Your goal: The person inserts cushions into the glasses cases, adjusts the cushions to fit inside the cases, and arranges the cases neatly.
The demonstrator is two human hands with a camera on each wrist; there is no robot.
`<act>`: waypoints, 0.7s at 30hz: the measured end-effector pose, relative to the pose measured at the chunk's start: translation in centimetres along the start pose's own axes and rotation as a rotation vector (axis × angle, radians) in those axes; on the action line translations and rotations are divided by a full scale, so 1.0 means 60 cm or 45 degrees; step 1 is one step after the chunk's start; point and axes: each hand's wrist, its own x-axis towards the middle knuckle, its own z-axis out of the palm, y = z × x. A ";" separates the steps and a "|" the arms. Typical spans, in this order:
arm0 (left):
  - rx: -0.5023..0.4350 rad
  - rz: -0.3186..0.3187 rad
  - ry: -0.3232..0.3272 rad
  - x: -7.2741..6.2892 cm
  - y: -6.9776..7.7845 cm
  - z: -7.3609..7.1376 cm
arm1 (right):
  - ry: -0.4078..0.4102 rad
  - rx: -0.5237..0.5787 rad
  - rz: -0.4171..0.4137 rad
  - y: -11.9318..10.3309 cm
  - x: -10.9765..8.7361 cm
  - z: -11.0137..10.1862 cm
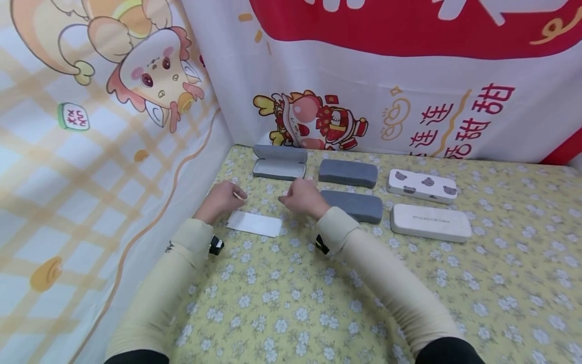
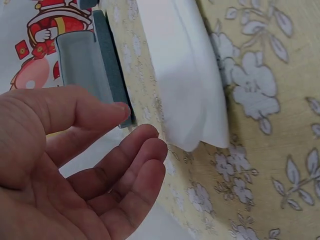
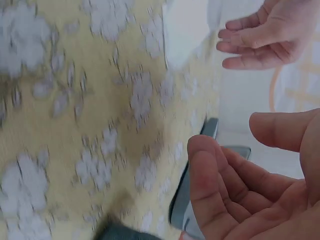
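Observation:
A folded white sheet, cloth or paper [image 1: 254, 224], lies flat on the flowered tablecloth between and just below both hands. My left hand [image 1: 224, 200] hovers at its upper left, fingers loosely bent and nothing in them; the left wrist view shows thumb and fingertips apart. To the upper right of the sheet hangs my right hand [image 1: 305, 197], fingers relaxed and free of any object. Behind the hands stands a grey glasses case [image 1: 278, 169] with its lid raised and a pale lining. The right hand is nearest this case and a closed grey case [image 1: 356, 206].
Another closed grey case [image 1: 347, 173] lies farther back. On the right are a white case with bear heads [image 1: 423, 185] and a plain white case [image 1: 431, 222]. Printed curtains [image 1: 373, 101] hang along the table's back and left edges.

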 end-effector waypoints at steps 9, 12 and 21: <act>-0.054 -0.081 -0.062 0.000 -0.018 0.015 | -0.143 -0.092 -0.051 -0.008 -0.010 0.042; -0.030 -0.092 -0.080 0.000 -0.017 0.016 | -0.153 -0.134 -0.051 -0.004 -0.011 0.053; -0.035 -0.131 -0.121 -0.002 -0.016 0.009 | -0.181 -0.107 -0.075 -0.001 -0.015 0.069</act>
